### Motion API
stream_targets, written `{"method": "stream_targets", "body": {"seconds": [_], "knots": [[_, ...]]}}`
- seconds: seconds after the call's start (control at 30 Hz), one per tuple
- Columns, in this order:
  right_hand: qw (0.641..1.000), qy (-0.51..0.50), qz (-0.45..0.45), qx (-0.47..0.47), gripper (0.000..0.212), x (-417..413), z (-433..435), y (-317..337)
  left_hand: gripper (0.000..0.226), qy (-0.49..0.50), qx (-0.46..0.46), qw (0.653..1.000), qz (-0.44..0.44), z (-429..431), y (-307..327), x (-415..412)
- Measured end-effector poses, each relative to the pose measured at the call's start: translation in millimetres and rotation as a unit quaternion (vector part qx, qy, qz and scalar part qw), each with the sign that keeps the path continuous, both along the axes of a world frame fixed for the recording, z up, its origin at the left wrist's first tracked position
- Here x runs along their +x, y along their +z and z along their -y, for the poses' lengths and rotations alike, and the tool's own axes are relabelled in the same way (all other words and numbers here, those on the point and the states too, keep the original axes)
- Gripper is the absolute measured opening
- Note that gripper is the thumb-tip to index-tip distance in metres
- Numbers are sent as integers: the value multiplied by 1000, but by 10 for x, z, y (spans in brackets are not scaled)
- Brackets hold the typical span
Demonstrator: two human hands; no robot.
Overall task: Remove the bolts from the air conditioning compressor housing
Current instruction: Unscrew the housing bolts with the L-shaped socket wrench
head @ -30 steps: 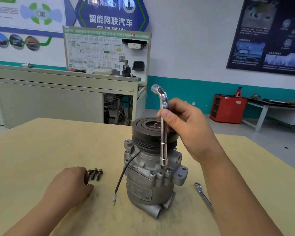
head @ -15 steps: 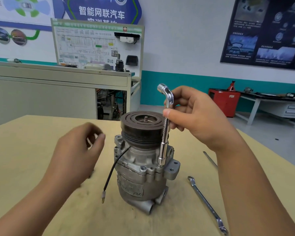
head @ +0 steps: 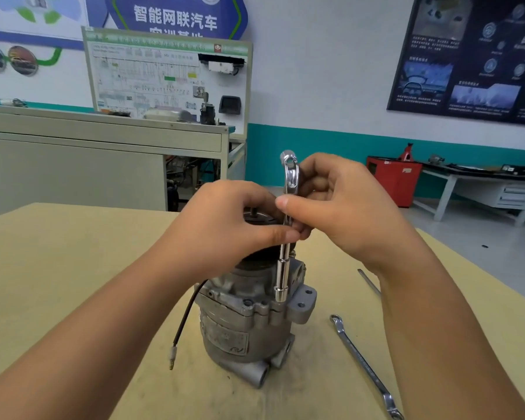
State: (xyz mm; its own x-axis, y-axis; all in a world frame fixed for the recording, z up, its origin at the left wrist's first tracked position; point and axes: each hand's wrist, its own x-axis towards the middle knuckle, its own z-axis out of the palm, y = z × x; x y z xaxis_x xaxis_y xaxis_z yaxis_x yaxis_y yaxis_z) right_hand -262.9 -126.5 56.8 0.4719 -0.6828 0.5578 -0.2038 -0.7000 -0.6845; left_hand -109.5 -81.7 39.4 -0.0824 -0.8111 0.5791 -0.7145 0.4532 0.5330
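Note:
The grey air conditioning compressor [head: 240,328] stands upright on the wooden table [head: 58,268], its black pulley mostly hidden under my left hand. A chrome L-shaped socket wrench [head: 282,268] stands vertically with its lower end on a bolt at the housing's flange. My right hand [head: 340,207] grips the wrench's upper shaft near the bend. My left hand [head: 225,225] lies over the pulley, and its thumb and fingers pinch the wrench shaft just below the right hand. A black wire [head: 185,319] hangs from the compressor's left side.
A combination spanner [head: 361,362] lies on the table right of the compressor, and a thin metal rod [head: 369,281] lies behind it. Beyond the table stand a grey cabinet [head: 73,165], a red tool cart [head: 394,180] and a workbench [head: 482,183].
My left hand rose from the table beside the loose bolts and moved right onto the pulley and wrench shaft. The loose bolts are now hidden behind my left arm.

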Motion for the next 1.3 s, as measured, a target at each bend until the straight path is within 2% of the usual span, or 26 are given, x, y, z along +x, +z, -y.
{"method": "stream_targets", "body": {"seconds": [0.1, 0.17, 0.23, 0.3, 0.37, 0.47, 0.53, 0.6, 0.67, 0.8, 0.97, 1.07, 1.2, 1.3], "knots": [[997, -72, -14, -31, 15, 23, -23, 13, 16, 0, 8, 1000, -28, 23, -32, 7], [992, -118, 24, -23, 26, 81, -44, 8, 12, -4, 9, 999, -31, 25, -52, 5], [980, -183, 55, -54, 36, 162, -58, -10, 11, -12, 11, 999, -51, 25, -66, 1], [968, -223, 60, -94, 32, 244, -89, -28, 9, -16, 9, 998, -66, 25, -73, -10], [966, -230, 76, -90, 27, 293, -99, -40, 13, -17, 8, 998, -67, 23, -81, -20], [977, -162, 137, 27, 28, 317, -109, -15, 13, -11, 4, 998, -67, 17, -93, -17], [970, -102, 189, 112, 34, 310, -125, 4, 16, 6, -14, 999, -37, 2, -114, -31], [965, -84, 211, 134, 38, 310, -136, 1, 25, 44, -42, 998, 32, -14, -178, -49], [964, -86, 214, 131, 40, 328, -147, 2, 45, 77, -81, 991, 68, -22, -265, -65], [959, -83, 227, 149, 38, 383, -171, -14, 71, 107, -124, 987, 10, -7, -373, -27], [948, -75, 234, 203, 40, 494, -172, 3, 93, 102, -73, 979, -160, 105, -472, 62], [951, -91, 218, 201, 48, 530, -158, 46, 104, 61, -55, 978, -193, 137, -598, 46], [949, -49, 206, 234, 52, 519, -175, 81, 82, 41, -64, 975, -208, 153, -715, 41], [948, 12, 166, 271, 51, 483, -146, 118, 77, 46, -70, 975, -206, 178, -749, 64]]}}
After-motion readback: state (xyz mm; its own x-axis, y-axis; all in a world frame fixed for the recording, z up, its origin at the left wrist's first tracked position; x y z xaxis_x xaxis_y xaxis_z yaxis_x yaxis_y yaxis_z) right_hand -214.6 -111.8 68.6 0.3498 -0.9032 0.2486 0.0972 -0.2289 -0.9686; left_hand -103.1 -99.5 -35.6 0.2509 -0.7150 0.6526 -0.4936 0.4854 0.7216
